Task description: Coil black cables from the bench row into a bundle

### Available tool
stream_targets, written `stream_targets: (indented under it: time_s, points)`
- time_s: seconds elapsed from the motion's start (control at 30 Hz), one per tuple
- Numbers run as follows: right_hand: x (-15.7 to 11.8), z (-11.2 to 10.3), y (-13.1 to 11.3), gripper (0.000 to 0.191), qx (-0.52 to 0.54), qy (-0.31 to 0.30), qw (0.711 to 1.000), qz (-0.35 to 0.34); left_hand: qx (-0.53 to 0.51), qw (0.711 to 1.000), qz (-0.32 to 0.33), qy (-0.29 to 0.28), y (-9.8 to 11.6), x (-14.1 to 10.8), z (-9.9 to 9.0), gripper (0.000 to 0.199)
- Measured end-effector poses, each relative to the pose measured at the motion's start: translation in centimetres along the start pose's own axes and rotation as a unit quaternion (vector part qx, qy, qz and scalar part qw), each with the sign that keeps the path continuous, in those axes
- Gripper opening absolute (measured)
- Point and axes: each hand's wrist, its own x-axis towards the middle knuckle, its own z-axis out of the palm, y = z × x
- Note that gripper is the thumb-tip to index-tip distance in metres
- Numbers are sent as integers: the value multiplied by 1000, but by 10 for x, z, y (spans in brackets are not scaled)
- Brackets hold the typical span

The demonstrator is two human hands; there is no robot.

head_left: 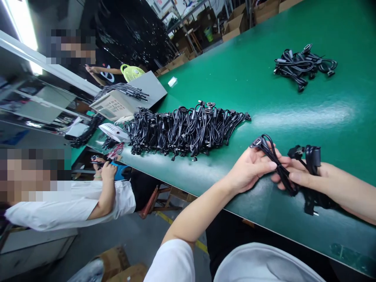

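My left hand (252,166) and my right hand (305,176) meet over the near edge of the green table (264,90). Both grip one black cable (274,162). Its flat connector end sticks up past my left fingers. A looped bundle of the same cable with another plug rises from my right hand, and more of it hangs below my right wrist. A long heap of black cables (185,129) lies on the table to the left of my hands.
A smaller cable bundle (304,64) lies far right on the table. A grey machine (126,100) with cables on top stands at the table's left end. A co-worker in white (76,203) sits at left; another person stands farther back. Cardboard boxes (235,23) stand behind.
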Motion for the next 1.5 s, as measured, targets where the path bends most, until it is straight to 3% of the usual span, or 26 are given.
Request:
stream_targets:
  time_s: [0.07, 0.13, 0.23, 0.3, 0.53, 0.73, 1.03, 1.17, 1.33, 1.5]
  points:
    - [0, -1, 4, 60, -27, -27, 999, 19, 41, 999, 14, -1, 0, 1, -2, 60]
    - [0, -3, 10, 59, 0, -31, 999, 19, 113, 990, 69, 38, 2, 0, -5, 61]
    - [1, -8, 20, 50, 36, -18, 999, 13, 189, 964, 157, 99, 8, -2, -11, 49]
    - [1, -9, 26, 47, 38, -17, 999, 25, 197, 959, 172, 106, 11, -3, -15, 41]
    - [1, 0, 22, 70, 54, 26, 998, 34, 200, 965, 141, 95, 15, -3, -20, 40]
    - [6, -9, 36, 61, -76, -3, 997, 19, 186, 970, 135, 81, 18, -2, -23, 41]
    - [10, -14, 56, 62, -61, -1, 998, 27, 160, 974, 142, 76, 17, -1, -23, 38]
    - [13, -14, 61, 71, -62, 19, 998, 24, 160, 974, 141, 73, 16, -2, -22, 39]
    - [9, -8, 47, 75, -62, 29, 997, 26, 152, 979, 127, 47, 17, -3, -23, 41]
    - [3, -4, 24, 72, -31, -10, 999, 18, 79, 993, 87, 9, 19, -2, -22, 51]
